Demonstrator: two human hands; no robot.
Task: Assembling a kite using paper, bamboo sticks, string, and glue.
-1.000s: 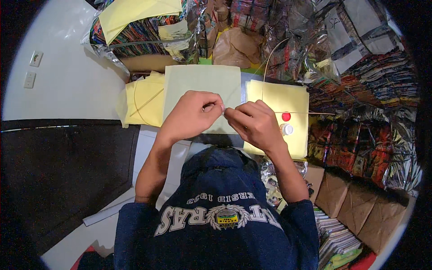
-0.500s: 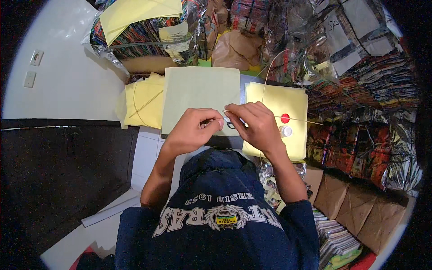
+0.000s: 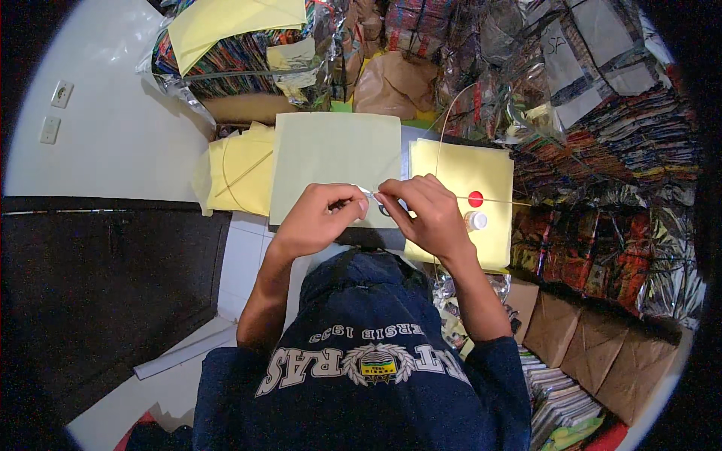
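Note:
My left hand (image 3: 320,218) is closed in a pinch above the pale sheet, holding a small white thread-like piece (image 3: 364,190). Close by, my right hand (image 3: 429,212) pinches a thin light-brown stick (image 3: 496,201) that runs out to the right across the yellow paper. A second thin stick (image 3: 439,143), bowed, passes behind my right hand from top to bottom and seems to cross the first. The fingers cover where the sticks meet. Scissors handles (image 3: 385,211), dark and partly hidden, lie beneath my right fingertips.
A pale green sheet (image 3: 338,150) lies under my hands. The yellow paper stack (image 3: 459,169) on the right bears a red round lid (image 3: 475,199) and a small white-capped bottle (image 3: 477,220). Folded yellow paper (image 3: 241,169) with a bent stick sits left. Wrapped bundles (image 3: 617,143) crowd the right.
My right hand and the straight stick have shifted slightly left, so the stick's far tip has drawn in. More of the white piece shows between my hands.

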